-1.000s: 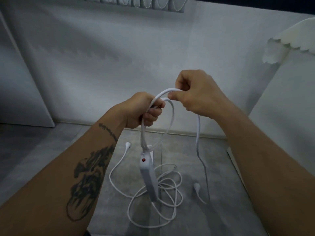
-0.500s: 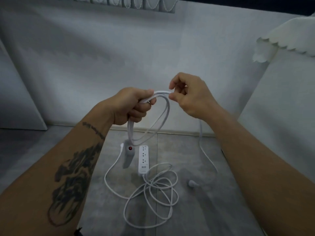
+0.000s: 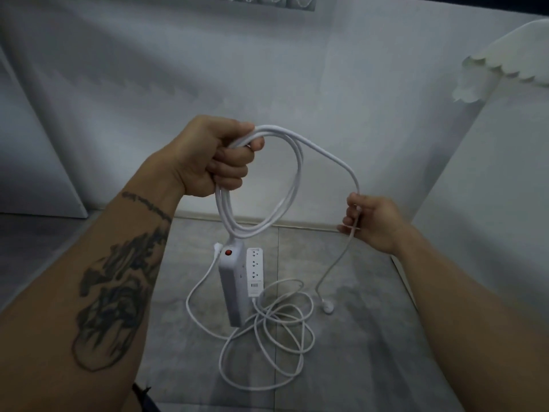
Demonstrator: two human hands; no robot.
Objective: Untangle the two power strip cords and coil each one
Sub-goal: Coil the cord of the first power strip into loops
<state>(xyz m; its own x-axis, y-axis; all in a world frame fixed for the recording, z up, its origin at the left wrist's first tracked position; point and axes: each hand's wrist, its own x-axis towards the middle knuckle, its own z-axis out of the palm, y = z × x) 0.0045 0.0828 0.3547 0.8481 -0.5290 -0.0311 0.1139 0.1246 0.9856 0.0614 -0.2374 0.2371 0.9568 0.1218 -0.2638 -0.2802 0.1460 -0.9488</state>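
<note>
My left hand (image 3: 214, 156) is shut on a coil of white cord (image 3: 292, 179) with two or three loops. A white power strip (image 3: 231, 281) with a red switch hangs from that coil. My right hand (image 3: 371, 223), lower and to the right, pinches the same cord further along. From there the cord drops to its plug (image 3: 328, 308) on the floor. A second power strip (image 3: 255, 270) lies on the floor behind the hanging one, its cord (image 3: 273, 331) in a loose pile of several loops.
The floor is grey tile (image 3: 356, 352). A white wall (image 3: 267, 69) stands behind and a white panel (image 3: 490, 188) closes the right side. A white wing-shaped piece (image 3: 505, 63) sticks out at the upper right.
My right hand has slid down and to the right along the cord, away from my left hand. The coil in my left hand has gained a loop, and the hanging strip has swung.
</note>
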